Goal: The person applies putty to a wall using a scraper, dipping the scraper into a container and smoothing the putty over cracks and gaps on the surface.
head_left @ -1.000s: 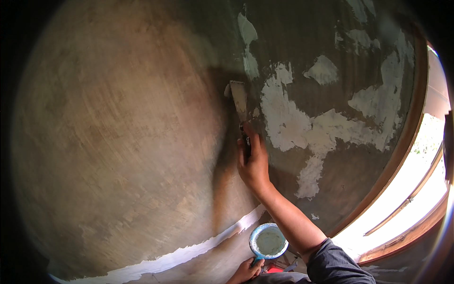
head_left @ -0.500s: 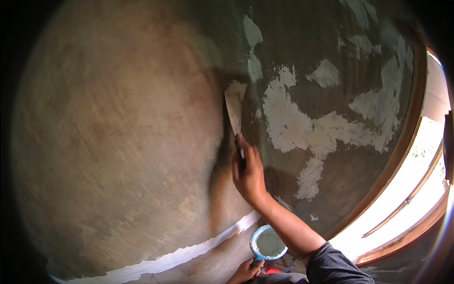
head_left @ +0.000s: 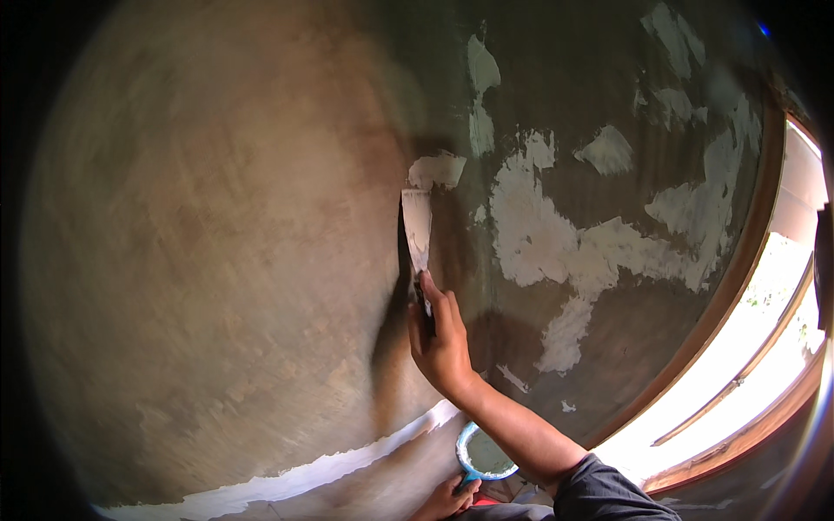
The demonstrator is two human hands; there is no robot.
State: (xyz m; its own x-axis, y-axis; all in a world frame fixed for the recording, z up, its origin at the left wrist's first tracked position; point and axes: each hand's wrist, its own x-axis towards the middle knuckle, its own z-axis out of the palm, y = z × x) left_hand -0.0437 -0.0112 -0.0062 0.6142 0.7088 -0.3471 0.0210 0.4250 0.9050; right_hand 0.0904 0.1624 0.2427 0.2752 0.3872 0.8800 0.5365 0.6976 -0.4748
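A Scraper (head_left: 417,227) Is Pointing Up at a Patchy Wall (head_left: 217,234)

The right hand (head_left: 441,343) is holding the scraper. Its fingers are wrapping around the dark handle, and one finger is reaching up to where the blade begins. The flat, wide blade is standing nearly upright in front of the wall, leaning a little to the left. Its top edge is sitting just under a small white patch (head_left: 437,170). I cannot tell if the blade is touching the wall.

Down low, the left hand (head_left: 452,497) is gripping the handle of a round blue pan (head_left: 463,451), with its fingers curling around it. Pale, wet-looking paste (head_left: 488,453) is lying inside. The right forearm (head_left: 521,434) is hiding part of the pan, and a dark sleeve (head_left: 608,491) is covering the upper arm.

Big white blotches (head_left: 534,226) are spreading over the dark part of the wall, to the right of the scraper. A white stripe (head_left: 304,476) is running along low down. On the far right, bright light is shining beside a brown wooden frame (head_left: 704,343).
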